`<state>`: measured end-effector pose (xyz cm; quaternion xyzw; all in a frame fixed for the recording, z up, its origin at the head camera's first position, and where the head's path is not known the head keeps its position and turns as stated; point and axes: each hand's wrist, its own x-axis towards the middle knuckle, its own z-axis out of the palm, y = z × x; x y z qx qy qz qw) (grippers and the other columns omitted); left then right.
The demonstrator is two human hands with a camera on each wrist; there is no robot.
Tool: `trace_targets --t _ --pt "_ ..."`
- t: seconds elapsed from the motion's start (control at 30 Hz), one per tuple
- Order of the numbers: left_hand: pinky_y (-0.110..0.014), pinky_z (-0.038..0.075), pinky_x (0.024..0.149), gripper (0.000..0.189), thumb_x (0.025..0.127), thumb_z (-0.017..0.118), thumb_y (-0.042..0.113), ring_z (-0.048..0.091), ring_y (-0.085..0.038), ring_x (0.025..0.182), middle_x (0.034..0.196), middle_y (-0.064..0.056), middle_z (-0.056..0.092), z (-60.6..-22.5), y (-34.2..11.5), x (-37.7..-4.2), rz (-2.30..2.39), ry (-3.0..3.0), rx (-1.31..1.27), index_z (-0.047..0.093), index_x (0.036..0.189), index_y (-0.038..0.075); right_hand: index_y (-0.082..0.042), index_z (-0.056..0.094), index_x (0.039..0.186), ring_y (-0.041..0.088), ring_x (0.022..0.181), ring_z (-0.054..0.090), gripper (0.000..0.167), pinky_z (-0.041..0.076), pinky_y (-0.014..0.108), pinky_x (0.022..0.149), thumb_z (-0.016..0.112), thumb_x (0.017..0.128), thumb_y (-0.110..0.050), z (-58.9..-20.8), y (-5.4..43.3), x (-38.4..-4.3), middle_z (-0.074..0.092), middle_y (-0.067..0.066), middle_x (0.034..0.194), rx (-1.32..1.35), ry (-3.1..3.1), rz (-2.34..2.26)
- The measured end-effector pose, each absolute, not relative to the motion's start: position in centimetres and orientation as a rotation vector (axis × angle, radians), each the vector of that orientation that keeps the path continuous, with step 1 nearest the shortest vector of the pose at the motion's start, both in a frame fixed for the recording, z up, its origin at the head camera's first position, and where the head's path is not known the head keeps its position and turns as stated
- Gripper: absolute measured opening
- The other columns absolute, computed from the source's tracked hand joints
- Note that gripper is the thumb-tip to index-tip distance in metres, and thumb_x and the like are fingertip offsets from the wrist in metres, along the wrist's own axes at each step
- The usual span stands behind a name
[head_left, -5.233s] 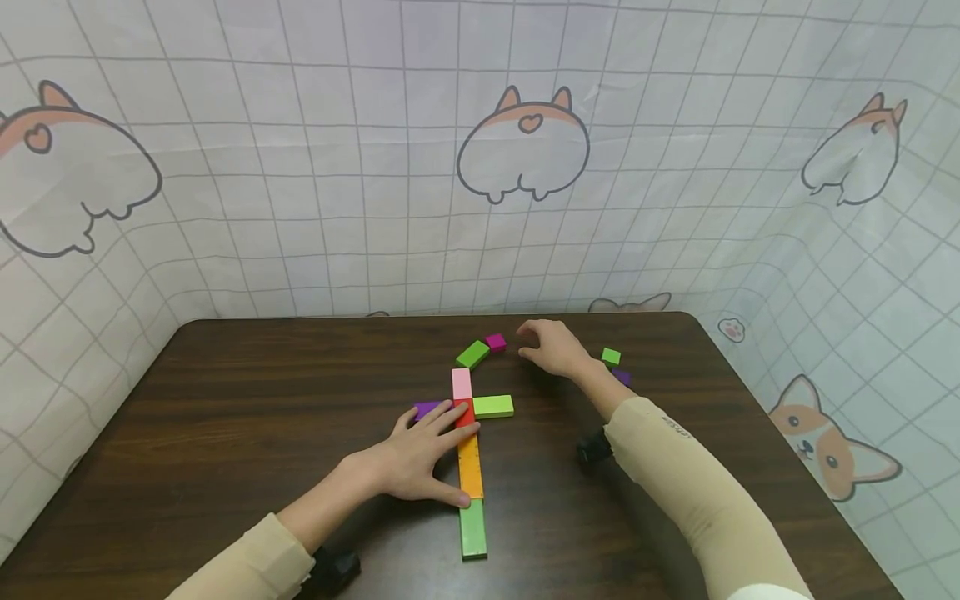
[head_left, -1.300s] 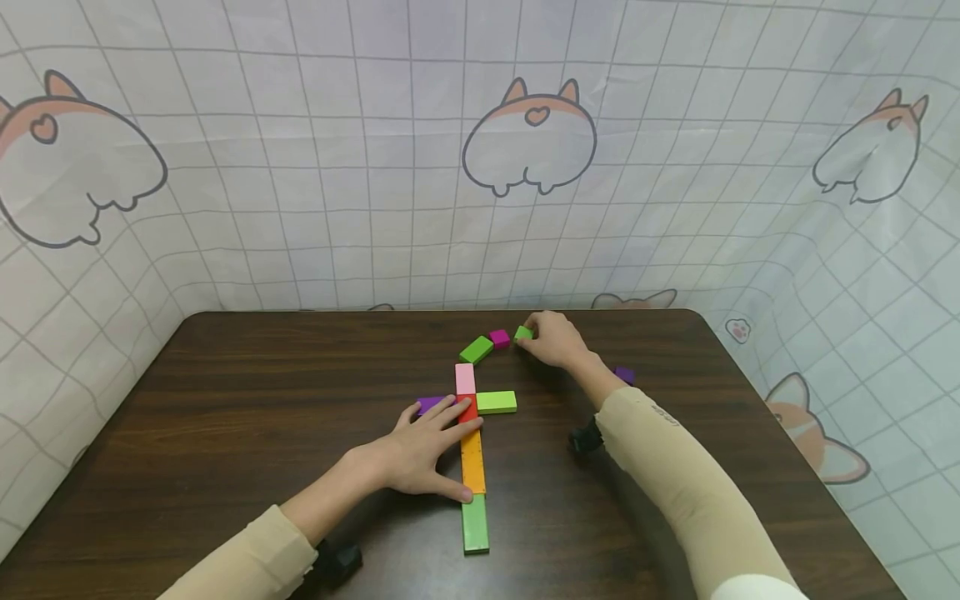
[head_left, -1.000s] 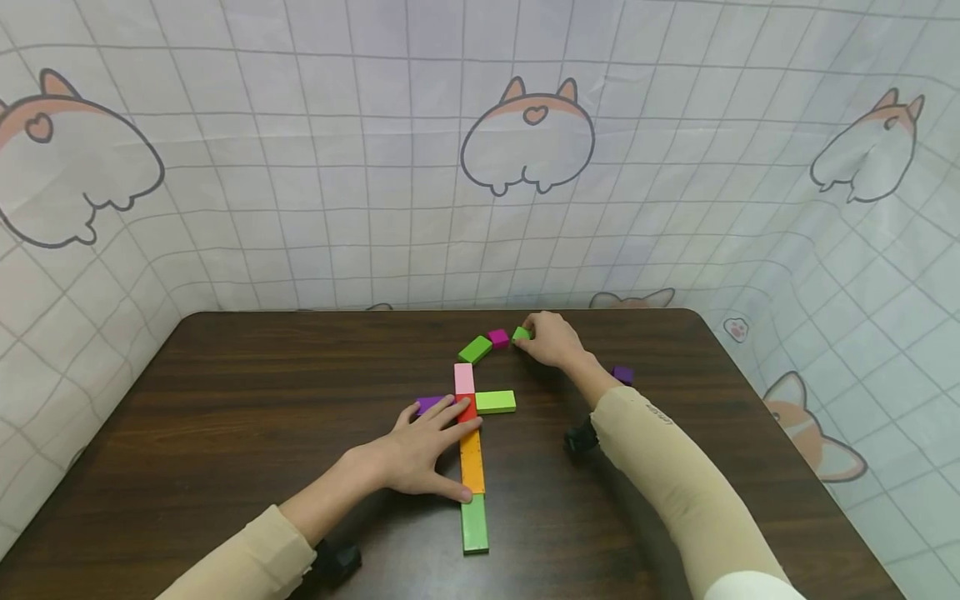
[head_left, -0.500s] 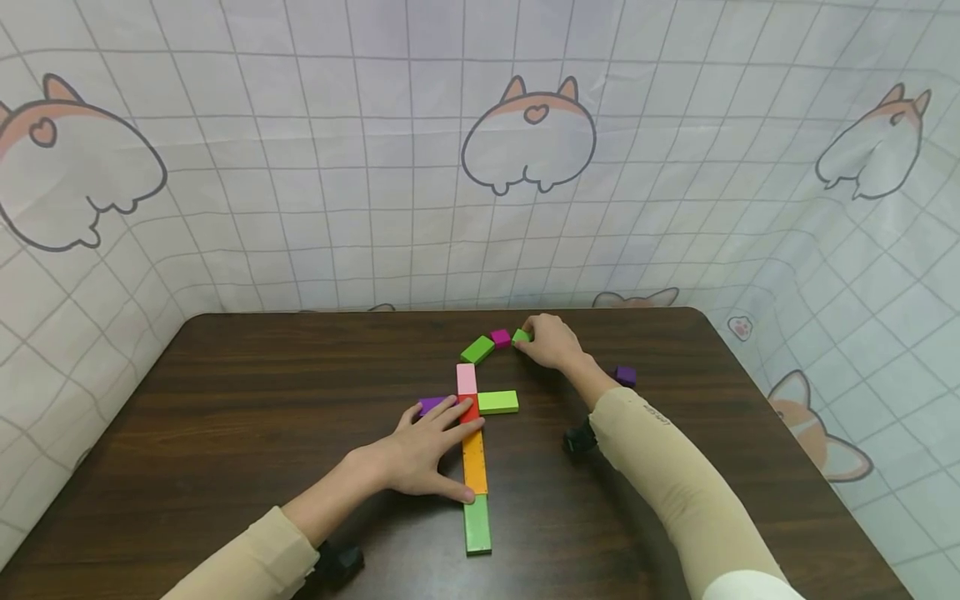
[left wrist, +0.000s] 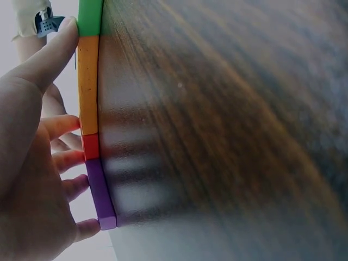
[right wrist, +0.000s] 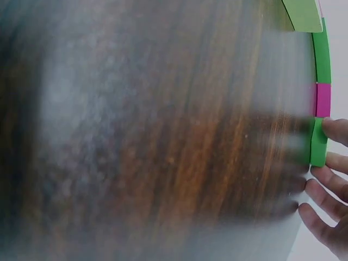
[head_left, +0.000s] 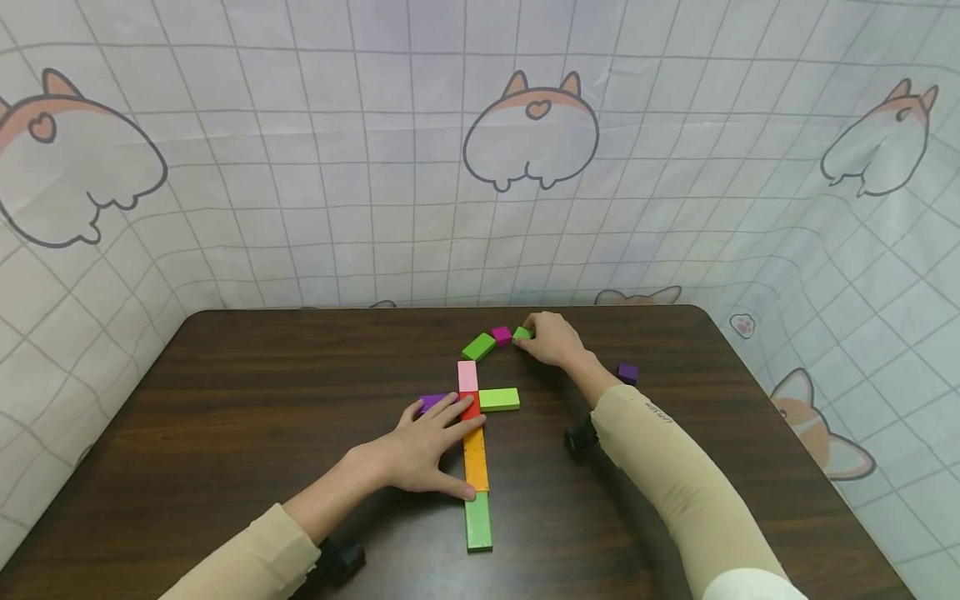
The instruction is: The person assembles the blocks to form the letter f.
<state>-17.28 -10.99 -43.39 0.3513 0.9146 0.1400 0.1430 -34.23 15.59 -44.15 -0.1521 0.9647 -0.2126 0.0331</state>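
Note:
My left hand (head_left: 420,454) lies spread over a row of flat wooden blocks. Its thumb touches where the orange block (head_left: 476,465) meets the long green block (head_left: 478,522); its other fingertips touch the orange, red (left wrist: 91,146) and purple (left wrist: 101,194) blocks. At the far side, my right hand (head_left: 555,340) pinches a small green block (right wrist: 319,142) between thumb and fingers, its end right at the magenta block (head_left: 502,336). A larger green block (head_left: 478,347) slants from there toward the pink block (head_left: 467,377). Right of the red block sits a lime block (head_left: 499,400).
A small dark purple block (head_left: 627,372) lies alone on the right, near my right forearm. The dark wooden table (head_left: 262,400) has its far edge just beyond my right hand. A patterned white sheet (head_left: 337,167) hangs behind and along the sides.
Since the oldest frame, the small green block has come from beside the dark purple block to the magenta one, in my right hand. Over the last second both hands stay almost still.

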Motion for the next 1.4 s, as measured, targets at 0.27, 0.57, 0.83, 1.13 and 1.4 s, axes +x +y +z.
trace_targets --t 0.27,0.57,0.83,1.13,1.4 --pt "-0.073 0.010 0.113 0.101 0.083 0.067 0.074 0.010 -0.031 0.156 0.170 -0.007 0.018 -43.4 -11.1 -17.2 0.406 2.636 1.006 0.033 0.163 0.023 0.001 0.064 0.130 0.034 0.118 0.062 0.045 0.049 0.050 0.099 0.072 0.098 -0.029 -43.8 16.2 -33.9 0.066 0.018 0.130 -0.463 2.951 -0.705" --pt "-0.073 0.009 0.114 0.100 0.083 0.067 0.074 0.010 -0.032 0.156 0.170 -0.008 0.018 -43.3 -11.1 -17.3 0.414 2.629 1.007 0.033 0.163 0.023 0.003 0.062 0.133 0.036 0.122 0.060 0.046 0.048 0.052 0.100 0.070 0.100 -0.027 -43.0 18.4 -33.3 0.064 0.020 0.131 -0.512 2.915 -0.709" --pt "-0.072 0.009 0.114 0.101 0.083 0.067 0.074 0.010 -0.031 0.156 0.170 -0.007 0.018 -43.2 -11.2 -17.4 0.409 2.634 1.012 0.032 0.163 0.023 0.007 0.061 0.131 0.041 0.121 0.059 0.043 0.047 0.055 0.099 0.068 0.100 -0.022 -42.1 21.4 -32.0 0.063 0.025 0.130 -0.541 2.916 -0.716" --pt "-0.072 0.008 0.114 0.101 0.083 0.067 0.075 0.010 -0.031 0.156 0.170 -0.007 0.018 -43.4 -11.2 -17.3 0.412 2.636 1.016 0.032 0.163 0.023 0.007 0.063 0.128 0.044 0.118 0.059 0.040 0.047 0.057 0.098 0.068 0.100 -0.021 -42.6 25.4 -30.4 0.063 0.027 0.126 -0.555 2.930 -0.724" --pt "-0.072 0.008 0.114 0.101 0.083 0.066 0.075 0.010 -0.031 0.156 0.170 -0.006 0.018 -43.6 -11.1 -17.2 0.413 2.638 1.018 0.032 0.163 0.024 0.008 0.062 0.128 0.047 0.119 0.057 0.042 0.046 0.060 0.098 0.070 0.099 -0.021 -43.0 28.6 -28.4 0.061 0.029 0.128 -0.586 2.952 -0.755"
